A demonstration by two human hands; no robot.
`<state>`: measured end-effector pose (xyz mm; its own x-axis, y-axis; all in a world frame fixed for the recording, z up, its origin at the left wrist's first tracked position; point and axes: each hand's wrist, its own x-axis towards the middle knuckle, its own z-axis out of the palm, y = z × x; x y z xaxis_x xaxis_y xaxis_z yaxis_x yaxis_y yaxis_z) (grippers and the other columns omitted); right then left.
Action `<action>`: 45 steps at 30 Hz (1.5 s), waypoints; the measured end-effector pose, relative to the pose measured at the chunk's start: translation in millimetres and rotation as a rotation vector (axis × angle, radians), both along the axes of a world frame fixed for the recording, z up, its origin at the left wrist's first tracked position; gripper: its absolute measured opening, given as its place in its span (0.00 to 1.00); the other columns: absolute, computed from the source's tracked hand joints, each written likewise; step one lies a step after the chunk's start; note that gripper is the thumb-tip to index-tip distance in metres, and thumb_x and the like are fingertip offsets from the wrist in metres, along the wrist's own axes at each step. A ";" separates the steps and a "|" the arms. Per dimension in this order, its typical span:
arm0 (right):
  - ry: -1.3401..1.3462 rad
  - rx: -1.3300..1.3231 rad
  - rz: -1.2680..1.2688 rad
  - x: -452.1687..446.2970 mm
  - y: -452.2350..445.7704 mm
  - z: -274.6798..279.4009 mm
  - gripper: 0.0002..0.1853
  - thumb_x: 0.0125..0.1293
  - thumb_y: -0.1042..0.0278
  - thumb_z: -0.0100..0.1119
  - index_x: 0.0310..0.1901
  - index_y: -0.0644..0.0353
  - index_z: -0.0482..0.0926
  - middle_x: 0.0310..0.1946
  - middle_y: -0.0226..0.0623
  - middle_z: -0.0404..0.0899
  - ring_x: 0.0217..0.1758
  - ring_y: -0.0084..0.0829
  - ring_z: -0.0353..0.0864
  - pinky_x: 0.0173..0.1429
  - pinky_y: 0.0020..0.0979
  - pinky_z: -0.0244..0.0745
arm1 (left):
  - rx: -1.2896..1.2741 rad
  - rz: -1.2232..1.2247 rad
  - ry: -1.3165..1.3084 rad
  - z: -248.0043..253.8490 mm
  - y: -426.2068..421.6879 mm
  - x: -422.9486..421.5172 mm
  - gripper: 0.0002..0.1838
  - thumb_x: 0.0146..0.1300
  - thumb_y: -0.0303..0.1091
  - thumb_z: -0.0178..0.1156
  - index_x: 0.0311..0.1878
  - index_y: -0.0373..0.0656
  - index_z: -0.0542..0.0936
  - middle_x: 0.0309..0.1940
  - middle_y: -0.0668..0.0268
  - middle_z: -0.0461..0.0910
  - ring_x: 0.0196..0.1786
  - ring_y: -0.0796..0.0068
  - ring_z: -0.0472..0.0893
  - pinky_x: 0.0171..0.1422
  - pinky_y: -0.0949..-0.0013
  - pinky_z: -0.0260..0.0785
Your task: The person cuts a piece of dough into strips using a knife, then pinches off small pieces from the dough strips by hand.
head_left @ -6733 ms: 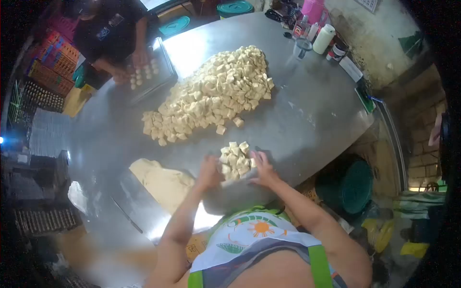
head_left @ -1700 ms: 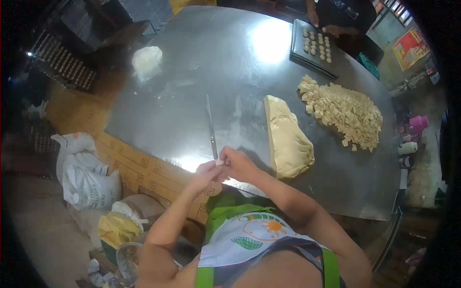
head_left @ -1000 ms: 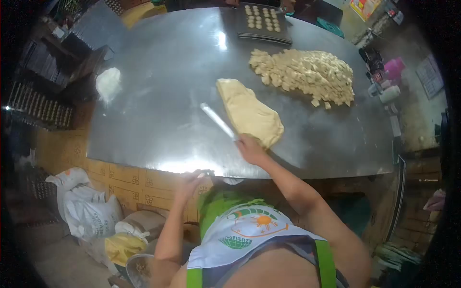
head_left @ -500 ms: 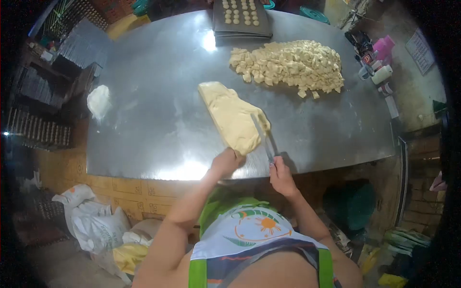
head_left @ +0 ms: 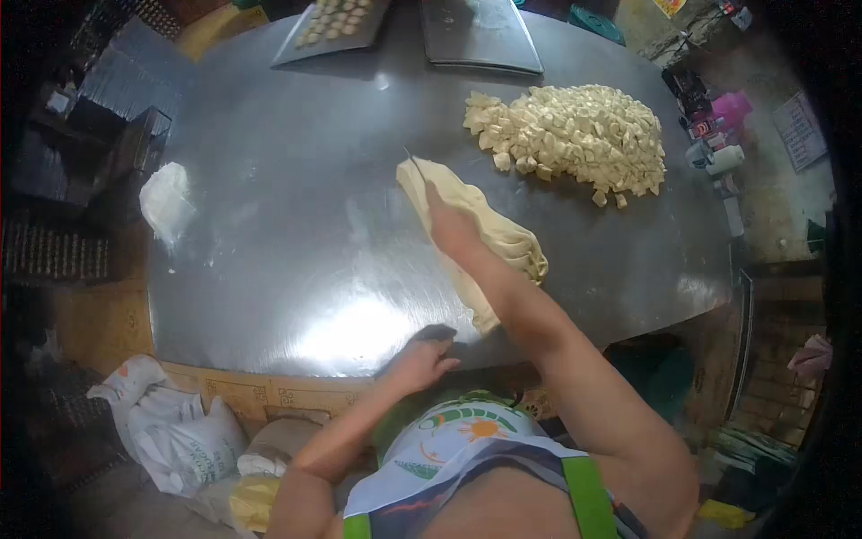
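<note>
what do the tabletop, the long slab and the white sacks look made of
Tabletop: likely bare metal, smooth and semi-gloss, given its grey sheen and bright glare.
Long slab: seems soft dough, pale, with rounded folds along its edge.
White sacks: perhaps woven plastic, creased; any weave is too small to tell.

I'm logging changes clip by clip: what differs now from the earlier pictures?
The right hand has taken up the knife from the table and moved it to the far end of the dough slab. The left hand has left the slab. The tray of dough balls shifted left; a bare tray now shows. The big dough pile stayed put.
</note>
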<state>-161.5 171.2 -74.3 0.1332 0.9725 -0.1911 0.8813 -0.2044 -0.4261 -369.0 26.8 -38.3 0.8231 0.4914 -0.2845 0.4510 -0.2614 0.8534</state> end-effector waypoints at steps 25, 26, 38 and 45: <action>0.154 0.029 -0.017 72.7 -379.3 69.8 0.37 0.66 0.72 0.50 0.76 0.48 0.52 0.26 0.55 0.78 0.31 0.54 0.82 0.35 0.51 0.75 | 0.217 0.307 0.028 -22.7 -62.4 43.4 0.22 0.63 0.36 0.63 0.60 0.44 0.76 0.47 0.52 0.80 0.52 0.53 0.80 0.57 0.58 0.72; 0.067 0.011 0.001 70.3 -352.1 58.2 0.37 0.65 0.73 0.50 0.76 0.48 0.52 0.26 0.54 0.79 0.30 0.54 0.82 0.35 0.51 0.75 | 0.167 0.237 0.081 -29.6 -62.2 33.6 0.25 0.64 0.39 0.62 0.64 0.48 0.74 0.52 0.50 0.80 0.57 0.49 0.78 0.62 0.55 0.69; -0.034 -0.043 0.022 25.0 15.3 -0.1 0.36 0.67 0.75 0.43 0.76 0.49 0.47 0.41 0.52 0.83 0.45 0.50 0.84 0.50 0.49 0.76 | -0.092 0.548 0.014 11.4 -38.5 -51.1 0.27 0.63 0.29 0.62 0.67 0.49 0.74 0.42 0.58 0.83 0.44 0.66 0.82 0.53 0.63 0.74; -0.085 -0.110 0.092 55.4 -153.9 19.1 0.40 0.64 0.74 0.48 0.77 0.48 0.46 0.36 0.52 0.84 0.39 0.51 0.85 0.42 0.49 0.78 | 0.037 0.292 -0.075 35.2 -18.6 8.5 0.25 0.63 0.29 0.62 0.64 0.49 0.76 0.42 0.57 0.81 0.45 0.64 0.82 0.54 0.64 0.75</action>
<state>-106.1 17.3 -55.3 0.0646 0.9552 -0.2888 0.9305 -0.1622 -0.3283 -360.5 8.2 -3.2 0.6638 0.7190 -0.2059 0.4476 -0.1614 0.8796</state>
